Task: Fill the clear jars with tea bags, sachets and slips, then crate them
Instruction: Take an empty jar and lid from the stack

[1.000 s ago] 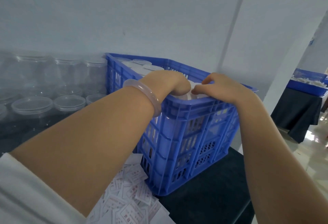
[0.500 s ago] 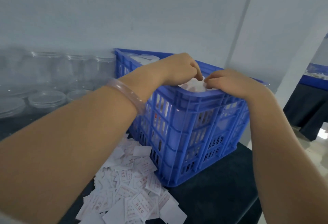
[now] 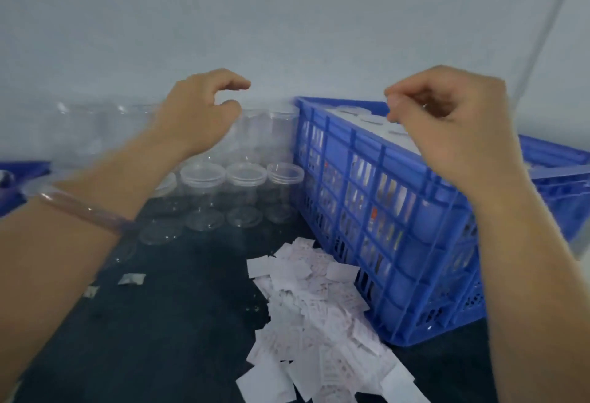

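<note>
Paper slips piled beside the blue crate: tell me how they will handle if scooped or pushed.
The slips look thin and loose, so probably light and floppy. They overlap in a scattered heap, so a push would likely spread them rather than move them together. Lying flat on the dark table, single ones may be hard to pinch.

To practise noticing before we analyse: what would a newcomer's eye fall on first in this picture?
The bright blue crate on the right, packed with lidded jars, stands out against the dark table. The left hand and right hand hover empty in front. White slips lie heaped at the crate's foot, and empty clear jars line the wall at left.
</note>
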`<action>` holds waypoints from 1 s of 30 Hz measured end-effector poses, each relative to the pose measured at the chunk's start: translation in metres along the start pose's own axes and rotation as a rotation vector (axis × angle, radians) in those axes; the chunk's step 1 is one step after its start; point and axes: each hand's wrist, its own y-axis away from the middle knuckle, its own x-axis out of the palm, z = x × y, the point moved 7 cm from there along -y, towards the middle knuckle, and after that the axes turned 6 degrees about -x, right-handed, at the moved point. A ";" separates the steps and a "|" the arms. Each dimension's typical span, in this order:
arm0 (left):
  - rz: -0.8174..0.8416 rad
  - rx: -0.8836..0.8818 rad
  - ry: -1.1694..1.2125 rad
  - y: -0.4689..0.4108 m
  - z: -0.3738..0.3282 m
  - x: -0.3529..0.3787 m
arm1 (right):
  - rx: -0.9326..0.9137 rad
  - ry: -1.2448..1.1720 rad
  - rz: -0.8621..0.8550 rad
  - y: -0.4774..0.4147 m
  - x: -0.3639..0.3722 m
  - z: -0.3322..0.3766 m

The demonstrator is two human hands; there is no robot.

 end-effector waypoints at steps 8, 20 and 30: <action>-0.040 -0.269 -0.223 0.049 0.129 -0.027 | 0.143 -0.112 0.272 0.032 0.175 -0.006; 0.079 -0.607 -0.299 0.089 0.256 -0.035 | 0.292 -0.019 0.697 0.075 0.327 -0.021; -0.238 -0.498 0.119 0.116 0.202 -0.045 | 0.347 -0.365 0.753 0.103 0.339 0.007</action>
